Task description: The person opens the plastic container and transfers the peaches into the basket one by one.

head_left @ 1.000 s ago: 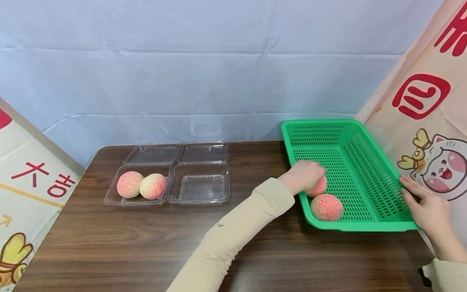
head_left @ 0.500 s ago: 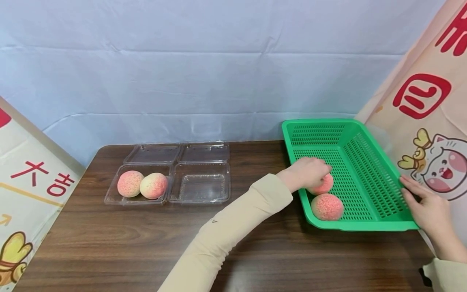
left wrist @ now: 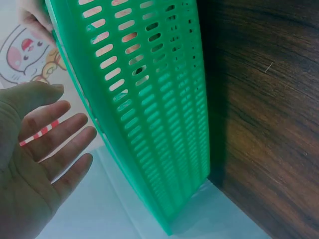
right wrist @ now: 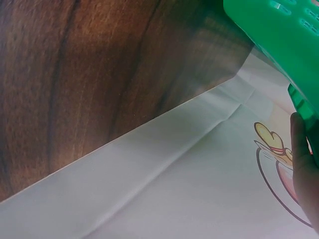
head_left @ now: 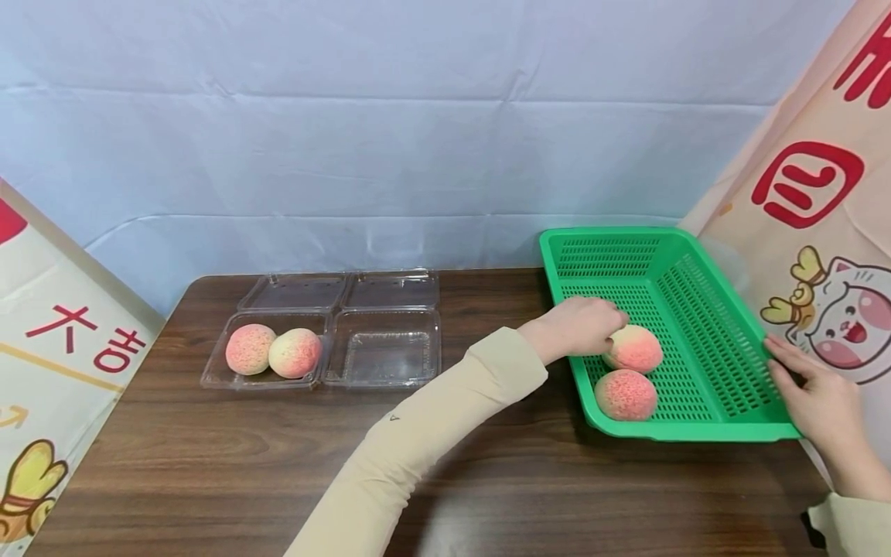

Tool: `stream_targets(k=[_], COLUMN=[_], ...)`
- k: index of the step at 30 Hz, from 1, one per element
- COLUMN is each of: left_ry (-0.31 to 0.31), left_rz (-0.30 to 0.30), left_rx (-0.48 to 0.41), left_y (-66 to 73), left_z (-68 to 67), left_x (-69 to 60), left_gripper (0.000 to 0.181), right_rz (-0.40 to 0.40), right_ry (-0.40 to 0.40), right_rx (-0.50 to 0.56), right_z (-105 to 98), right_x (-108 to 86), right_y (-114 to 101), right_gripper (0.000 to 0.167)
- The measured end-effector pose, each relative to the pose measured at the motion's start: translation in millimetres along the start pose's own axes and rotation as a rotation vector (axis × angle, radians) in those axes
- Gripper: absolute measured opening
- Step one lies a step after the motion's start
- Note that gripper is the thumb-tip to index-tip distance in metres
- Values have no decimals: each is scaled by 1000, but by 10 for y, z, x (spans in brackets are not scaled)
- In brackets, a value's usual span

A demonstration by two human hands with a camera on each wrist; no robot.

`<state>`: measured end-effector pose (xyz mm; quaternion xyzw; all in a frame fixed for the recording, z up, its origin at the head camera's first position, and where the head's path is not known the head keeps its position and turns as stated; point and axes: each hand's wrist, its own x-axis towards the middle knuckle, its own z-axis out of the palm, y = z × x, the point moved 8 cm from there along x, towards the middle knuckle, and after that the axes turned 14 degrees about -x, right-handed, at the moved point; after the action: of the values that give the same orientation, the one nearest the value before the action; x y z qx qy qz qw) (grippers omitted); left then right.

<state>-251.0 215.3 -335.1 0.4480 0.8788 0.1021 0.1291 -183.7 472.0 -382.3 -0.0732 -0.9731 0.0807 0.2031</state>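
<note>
My left hand (head_left: 583, 326) reaches over the left rim of the green basket (head_left: 696, 432) beside a pink and cream peach (head_left: 638, 350). In the left wrist view, the same hand's fingers (left wrist: 62, 137) are spread, and nothing is held in them. A second, pinker peach (head_left: 626, 395) lies against the first in the basket's near-left corner. On the far side, my right hand (head_left: 821, 398) holds the basket's right rim. Only part of that hand (right wrist: 302, 164) shows at the edge of the right wrist view.
To the left on the wooden table (head_left: 230, 464) lies a clear plastic clamshell box (head_left: 383, 360), lids folded back. Its left compartment holds a pink-speckled peach (head_left: 250, 349) and a paler peach (head_left: 295, 353). A pale cloth (head_left: 418, 170) hangs behind, with printed cloths at both sides.
My left hand has let go of the upper peach and drawn slightly left. That peach now sits a little further right and shows its cream side. The right hand has stayed at the rim.
</note>
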Motion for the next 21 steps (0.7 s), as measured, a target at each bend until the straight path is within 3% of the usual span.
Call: stream_targets(k=[6, 13, 21], left_ry=[-6, -29, 25], left_rz=[18, 21, 81], left_rx=[23, 38, 47], left_y=[3, 3, 5], left_z=[-43, -74, -139], left_x=[-57, -124, -226], left_gripper=[31, 35, 24], right_rz=[-8, -19, -19], right_ry=[-24, -11, -2], right_rx=[1, 1, -16], right_z=[-144, -185, -189], right_x=[-13, -12, -20], right_y=[-191, -224, -220], right_gripper=[39, 38, 38])
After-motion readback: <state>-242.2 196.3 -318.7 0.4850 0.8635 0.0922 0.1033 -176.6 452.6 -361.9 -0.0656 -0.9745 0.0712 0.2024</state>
